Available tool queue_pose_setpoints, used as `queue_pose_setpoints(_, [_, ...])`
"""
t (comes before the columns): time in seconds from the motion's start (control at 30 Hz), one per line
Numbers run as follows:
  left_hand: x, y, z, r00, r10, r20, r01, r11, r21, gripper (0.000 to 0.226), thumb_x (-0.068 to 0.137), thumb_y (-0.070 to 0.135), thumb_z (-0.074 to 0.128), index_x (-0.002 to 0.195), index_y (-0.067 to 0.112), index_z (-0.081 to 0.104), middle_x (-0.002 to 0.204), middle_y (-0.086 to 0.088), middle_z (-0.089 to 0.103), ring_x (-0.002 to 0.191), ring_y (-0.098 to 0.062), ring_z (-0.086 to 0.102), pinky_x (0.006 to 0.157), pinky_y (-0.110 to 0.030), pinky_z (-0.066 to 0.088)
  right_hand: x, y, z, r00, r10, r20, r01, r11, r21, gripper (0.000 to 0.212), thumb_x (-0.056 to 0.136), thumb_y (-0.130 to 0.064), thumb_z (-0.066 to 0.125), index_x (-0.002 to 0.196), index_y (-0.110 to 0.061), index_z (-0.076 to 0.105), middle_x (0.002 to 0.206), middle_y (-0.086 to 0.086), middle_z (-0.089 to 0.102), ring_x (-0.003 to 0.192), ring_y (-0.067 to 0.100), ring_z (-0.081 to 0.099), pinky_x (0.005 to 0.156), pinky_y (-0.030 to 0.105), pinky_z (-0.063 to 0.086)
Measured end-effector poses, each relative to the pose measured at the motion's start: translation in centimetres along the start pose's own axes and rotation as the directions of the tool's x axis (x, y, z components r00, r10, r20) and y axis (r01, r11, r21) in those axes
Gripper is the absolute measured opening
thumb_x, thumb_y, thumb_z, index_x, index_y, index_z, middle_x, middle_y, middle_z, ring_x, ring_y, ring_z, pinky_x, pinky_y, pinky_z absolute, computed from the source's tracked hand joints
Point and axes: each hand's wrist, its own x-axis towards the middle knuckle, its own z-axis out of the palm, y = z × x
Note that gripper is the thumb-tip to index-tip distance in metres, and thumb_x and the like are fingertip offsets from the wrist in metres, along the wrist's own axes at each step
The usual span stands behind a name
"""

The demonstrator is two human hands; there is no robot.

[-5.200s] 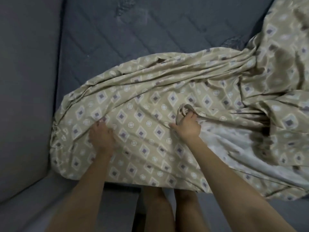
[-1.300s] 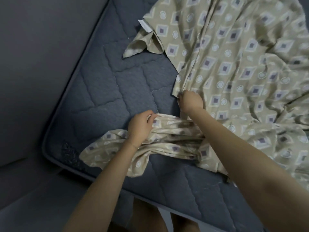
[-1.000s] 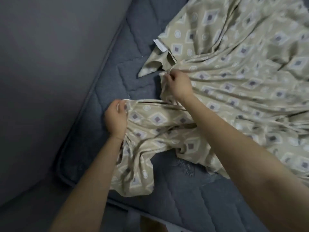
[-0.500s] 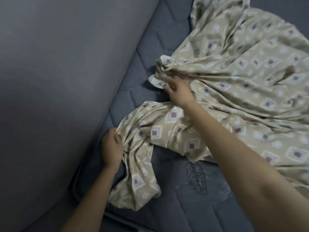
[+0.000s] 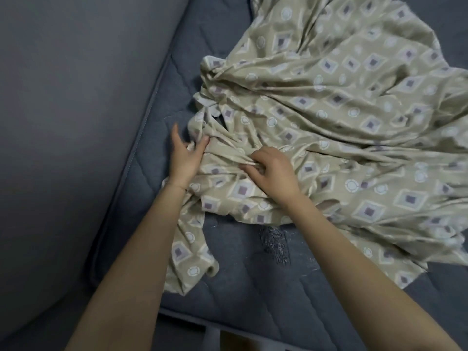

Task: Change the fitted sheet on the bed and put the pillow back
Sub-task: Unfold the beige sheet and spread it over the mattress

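Pinching a raised fold of the fitted sheet (image 5: 342, 110), the right hand (image 5: 274, 171) is curling its fingers and thumb into the bunched cloth, as far as I am reading it from my remote feed. Just beside it, the left hand (image 5: 186, 158) is lying spread on the gathered edge of the same sheet, its fingers straight and its thumb touching the fabric. I am seeing the sheet, beige with a print of diamonds and circles, lying crumpled in a heap on the bare mattress (image 5: 253, 287), with one loose strip trailing towards the near edge under the left forearm. The dark quilted mattress is showing a stitched motif (image 5: 274, 245) just below the cloth, between the two forearms. Along the mattress's left side a plain grey panel (image 5: 63, 122) is running up and away.
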Motion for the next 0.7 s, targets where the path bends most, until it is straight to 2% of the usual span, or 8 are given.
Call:
queue_pose_setpoints(0.07, [-1.1, -0.2, -0.3, 0.998, -0.02, 0.062, 0.019, 1.0, 0.01, 0.032, 0.093, 0.032, 0.062, 0.113, 0.007, 0.063, 0.107, -0.005, 0.068, 0.1, -0.017, 0.063, 0.09, -0.032, 0.051, -2.0, 0.3, 0.1, 0.999, -0.011, 0.035, 0.009, 0.998, 0.058, 0.023, 0.087, -0.036, 0.069, 0.081, -0.014, 0.065, 0.069, -0.008, 0.054, 0.067, 0.012, 0.05, 0.062, 0.028, 0.034])
queue_pose_setpoints(0.1, [-2.2, -0.4, -0.4, 0.998, -0.01, 0.059, 0.01, 1.0, -0.003, 0.019, 0.094, 0.025, 0.06, 0.099, 0.008, 0.066, 0.091, -0.001, 0.069, 0.087, -0.014, 0.064, 0.079, -0.026, 0.052, -3.2, 0.5, 0.0, 0.996, 0.031, 0.08, -0.04, 0.993, 0.111, 0.021, 0.086, -0.034, 0.07, 0.08, -0.015, 0.064, 0.068, -0.012, 0.052, 0.066, 0.01, 0.049, 0.061, 0.027, 0.033])
queue_pose_setpoints(0.17, [-5.3, -0.9, -1.0, 0.998, -0.014, 0.064, 0.018, 0.999, -0.049, 0.01, 0.096, 0.017, 0.058, 0.095, 0.01, 0.066, 0.08, 0.008, 0.065, 0.072, -0.001, 0.062, 0.061, -0.012, 0.046, -5.9, 1.0, -0.2, 0.968, 0.15, 0.2, -0.189, 0.963, 0.194, 0.019, 0.085, -0.029, 0.072, 0.074, -0.019, 0.06, 0.064, -0.016, 0.049, 0.061, 0.005, 0.047, 0.059, 0.027, 0.031])
queue_pose_setpoints(0.27, [-10.7, -2.7, -2.0, 0.989, -0.038, 0.141, 0.042, 0.999, -0.023, 0.007, 0.095, 0.019, 0.061, 0.092, 0.017, 0.067, 0.08, 0.009, 0.066, 0.069, 0.001, 0.062, 0.057, -0.011, 0.047, -9.9, 1.4, -0.2, 0.912, 0.272, 0.306, -0.333, 0.928, 0.166, 0.025, 0.081, -0.022, 0.072, 0.067, -0.02, 0.052, 0.062, -0.009, 0.052, 0.061, 0.01, 0.049, 0.059, 0.031, 0.034])
queue_pose_setpoints(0.43, [-18.0, -5.6, -2.8, 0.967, -0.114, 0.226, 0.113, 0.993, 0.018, 0.009, 0.092, 0.014, 0.065, 0.094, 0.023, 0.067, 0.081, 0.02, 0.069, 0.076, 0.008, 0.062, 0.066, -0.009, 0.046, -15.1, 0.7, -0.7, 0.87, 0.305, 0.387, -0.34, 0.94, 0.024, 0.026, 0.077, -0.025, 0.072, 0.067, -0.016, 0.051, 0.067, -0.004, 0.053, 0.068, 0.015, 0.05, 0.059, 0.032, 0.033])
queue_pose_setpoints(0.53, [-20.7, -5.6, -2.4, 0.931, -0.205, 0.301, 0.221, 0.975, -0.019, 0.019, 0.093, 0.019, 0.064, 0.11, 0.026, 0.063, 0.099, 0.016, 0.067, 0.092, 0.001, 0.062, 0.078, -0.018, 0.05, -17.7, 1.0, -1.3, 0.832, 0.306, 0.463, -0.348, 0.937, 0.007, 0.024, 0.076, -0.023, 0.074, 0.068, -0.017, 0.052, 0.072, -0.003, 0.056, 0.073, 0.017, 0.054, 0.064, 0.034, 0.041])
queue_pose_setpoints(0.6, [-21.5, -5.0, -1.7, 0.958, -0.235, 0.165, 0.256, 0.959, -0.12, 0.024, 0.095, 0.025, 0.059, 0.119, 0.02, 0.056, 0.109, 0.007, 0.063, 0.099, -0.008, 0.061, 0.079, -0.022, 0.048, -19.0, 1.3, -1.7, 0.834, 0.265, 0.484, -0.348, 0.934, 0.087, 0.019, 0.074, -0.016, 0.074, 0.07, -0.018, 0.055, 0.076, -0.003, 0.059, 0.076, 0.018, 0.057, 0.07, 0.036, 0.047])
queue_pose_setpoints(0.7, [-20.9, -3.2, -0.3, 0.984, -0.124, -0.125, 0.111, 0.988, -0.107, 0.04, 0.094, 0.041, 0.059, 0.123, 0.016, 0.047, 0.116, 0.002, 0.056, 0.104, -0.013, 0.056, 0.082, -0.02, 0.045, -19.7, 1.4, -2.4, 0.829, 0.212, 0.517, -0.342, 0.924, 0.17, 0.016, 0.071, -0.017, 0.077, 0.077, -0.016, 0.062, 0.08, -0.008, 0.062, 0.079, 0.013, 0.058, 0.072, 0.033, 0.048])
